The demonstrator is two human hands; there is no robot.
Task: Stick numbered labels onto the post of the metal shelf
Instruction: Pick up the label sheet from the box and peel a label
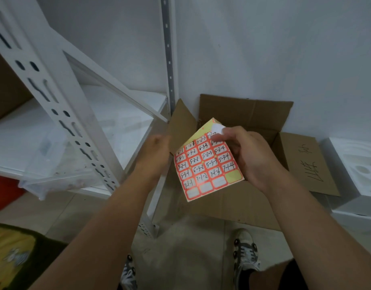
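Head view: looks down past two bare forearms to a label sheet; the label sheet (207, 164) is the landmark for all places below.
Shoes: two laced shoes (246, 251) on the floor (186, 243), nearest the camera, below the label sheet.
Yellow item: a blurred yellow and dark object (15, 256) at the lower left edge; type cannot be told.
Right hand: the right hand (251, 155) is at the right edge of the label sheet; thumb and fingers (222, 141) are curled and pinch the sheet near its upper right part.
Peeled label: a white label (218, 129), partly lifted, at the top corner of the sheet, touching the right fingertips.
Left hand: the left hand (157, 153) is just left of the label sheet, blurred; whether its fingers hold the sheet cannot be told.
Label sheet: red-bordered white labels with handwritten numbers such as 5-2-1 and 7-1-1; bottom row blank, one cell bare yellow backing; held tilted in the air above the box.
Cardboard box: an open cardboard box (253, 114) behind and under the sheet, one flap with handwriting to the right.
Shelf post: a white slotted post (61, 114) of the metal shelf (121, 114), left of the sheet, running diagonally.
Plastic tub: a clear tub (54, 170) on the low shelf board, left of the post.
Foam packing: white foam (356, 164), far right.
Rear post: a grey perforated post (168, 59) against the wall (264, 49), above the sheet.
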